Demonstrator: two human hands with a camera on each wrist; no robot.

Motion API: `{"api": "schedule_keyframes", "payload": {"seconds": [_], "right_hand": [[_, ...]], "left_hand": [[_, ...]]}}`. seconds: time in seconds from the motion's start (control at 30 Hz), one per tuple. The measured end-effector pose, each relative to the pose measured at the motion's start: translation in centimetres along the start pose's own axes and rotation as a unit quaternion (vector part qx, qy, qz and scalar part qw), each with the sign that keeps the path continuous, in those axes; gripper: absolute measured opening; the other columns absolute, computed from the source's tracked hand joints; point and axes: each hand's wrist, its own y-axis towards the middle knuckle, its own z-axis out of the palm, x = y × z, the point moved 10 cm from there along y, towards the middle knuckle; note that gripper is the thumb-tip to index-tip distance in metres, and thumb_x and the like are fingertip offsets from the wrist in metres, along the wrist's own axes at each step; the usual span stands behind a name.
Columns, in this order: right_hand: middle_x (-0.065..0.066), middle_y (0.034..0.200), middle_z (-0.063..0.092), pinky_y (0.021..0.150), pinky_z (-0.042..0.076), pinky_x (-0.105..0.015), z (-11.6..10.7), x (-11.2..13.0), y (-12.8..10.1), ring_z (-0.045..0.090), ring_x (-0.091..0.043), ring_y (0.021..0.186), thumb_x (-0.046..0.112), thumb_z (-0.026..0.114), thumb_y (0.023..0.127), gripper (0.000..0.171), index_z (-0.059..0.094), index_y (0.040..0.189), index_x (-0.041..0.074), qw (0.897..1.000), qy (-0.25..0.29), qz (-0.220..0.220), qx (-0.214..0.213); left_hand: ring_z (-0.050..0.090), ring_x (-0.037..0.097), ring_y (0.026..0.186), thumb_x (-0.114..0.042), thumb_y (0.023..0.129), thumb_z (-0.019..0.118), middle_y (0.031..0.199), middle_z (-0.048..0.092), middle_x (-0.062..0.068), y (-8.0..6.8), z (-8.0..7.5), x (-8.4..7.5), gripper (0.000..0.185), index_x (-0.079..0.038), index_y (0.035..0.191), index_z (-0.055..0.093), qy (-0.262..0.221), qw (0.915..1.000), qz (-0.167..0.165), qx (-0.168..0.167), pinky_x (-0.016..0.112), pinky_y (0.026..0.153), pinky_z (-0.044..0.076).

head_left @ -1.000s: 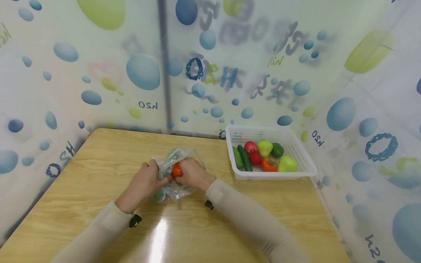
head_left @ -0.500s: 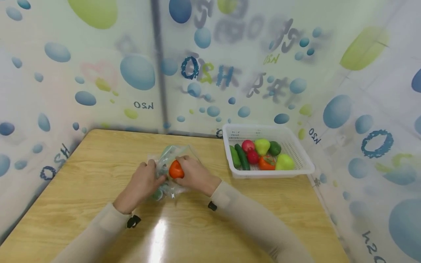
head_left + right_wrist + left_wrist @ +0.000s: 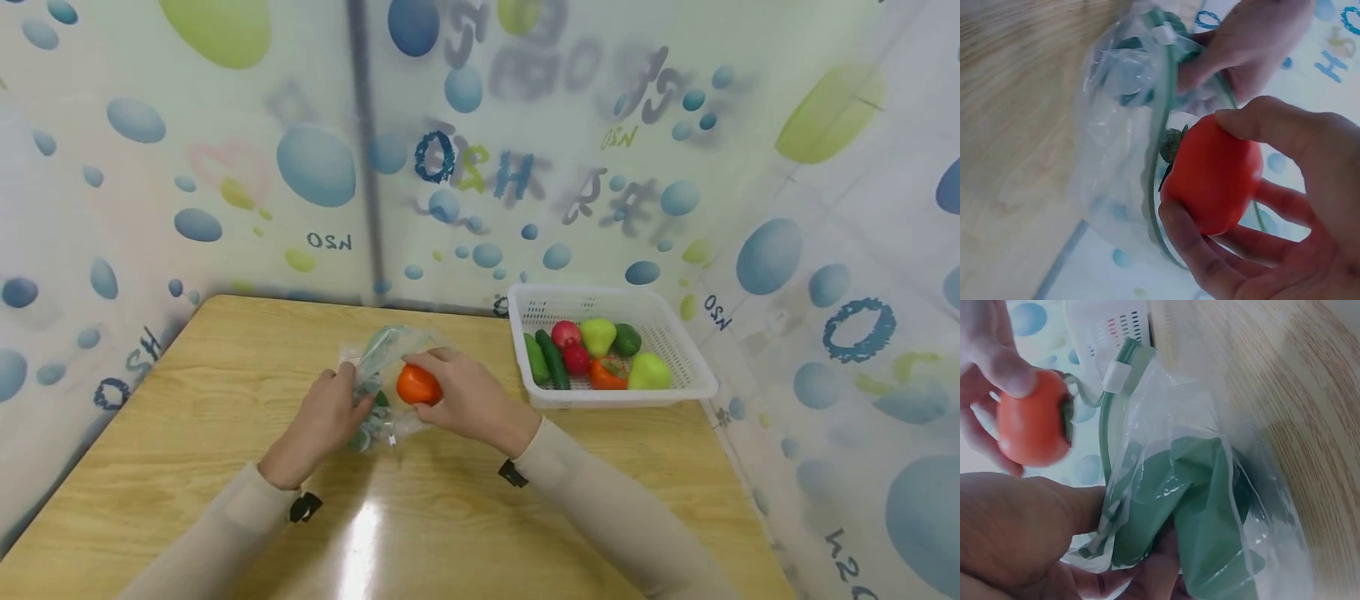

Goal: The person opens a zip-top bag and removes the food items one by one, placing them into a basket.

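My right hand [image 3: 480,398] holds an orange-red persimmon [image 3: 417,385] between thumb and fingers, its leafy green calyx turned toward the bag. My left hand [image 3: 318,421] pinches the rim of a clear zip bag [image 3: 388,343] with a green closing strip and a white slider [image 3: 1116,377]. Something green shows through the bag's plastic [image 3: 1179,487]; its shape is hard to make out. In the right wrist view the persimmon [image 3: 1215,175] is right at the bag's mouth, outside the green strip [image 3: 1159,156].
A white perforated basket [image 3: 615,398] stands at the table's back right. It holds cucumbers [image 3: 553,358], red fruits [image 3: 576,358], yellow-green pears [image 3: 650,372], a dark green fruit [image 3: 627,339] and another persimmon [image 3: 608,374]. Patterned curtains surround the wooden table [image 3: 247,358].
My right hand has drawn back to the right with the persimmon, from inside the bag's mouth to just beside it. My left hand stays on the bag's rim.
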Motion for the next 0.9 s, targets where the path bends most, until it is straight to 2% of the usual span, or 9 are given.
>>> {"api": "schedule_keyframes", "payload": {"seconds": [0.2, 0.47, 0.67, 0.9], "right_hand": [[-0.017, 0.152, 0.074, 0.103, 0.070, -0.038, -2.5, 0.1, -1.6, 0.079, -0.026, 0.118, 0.023, 0.091, 0.100, 0.066, 0.068, 0.161, 0.013, 1.000, 0.019, 0.003, -0.012], [-0.015, 0.148, 0.075, 0.099, 0.070, -0.040, -5.5, -1.7, -3.2, 0.079, -0.027, 0.113, 0.021, 0.091, 0.098, 0.064, 0.067, 0.158, 0.013, 0.999, 0.032, 0.034, -0.025], [-0.011, 0.142, 0.076, 0.096, 0.070, -0.039, -7.2, -4.7, -4.3, 0.075, -0.025, 0.110, 0.022, 0.091, 0.097, 0.061, 0.069, 0.154, 0.014, 0.997, 0.008, 0.059, -0.053], [-0.016, 0.146, 0.076, 0.099, 0.070, -0.049, -9.1, -8.9, -6.2, 0.074, -0.034, 0.119, 0.020, 0.092, 0.096, 0.062, 0.069, 0.153, 0.007, 0.992, -0.003, 0.094, -0.082]], "left_hand": [[0.064, 0.036, 0.085, -0.011, 0.109, 0.073, 0.104, 0.065, 0.032, 0.1, 0.0, 0.2, 0.036, 0.016, 0.125, 0.057, -0.014, 0.9998, -0.011, 0.007, 0.047, 0.068, 0.058], [0.066, 0.034, 0.082, -0.005, 0.109, 0.068, 0.105, 0.066, 0.034, 0.1, -0.1, 0.4, 0.033, 0.019, 0.128, 0.056, -0.027, 0.9996, -0.009, 0.004, 0.042, 0.064, 0.058], [0.065, 0.033, 0.080, -0.004, 0.109, 0.066, 0.103, 0.064, 0.032, 0.2, -0.1, 0.6, 0.030, 0.017, 0.127, 0.055, -0.031, 0.9994, -0.013, 0.003, 0.039, 0.061, 0.056], [0.063, 0.032, 0.079, -0.009, 0.107, 0.068, 0.102, 0.061, 0.028, 0.3, 0.1, 1.1, 0.033, 0.016, 0.125, 0.055, -0.041, 0.9987, -0.029, 0.004, 0.036, 0.059, 0.055]]}}
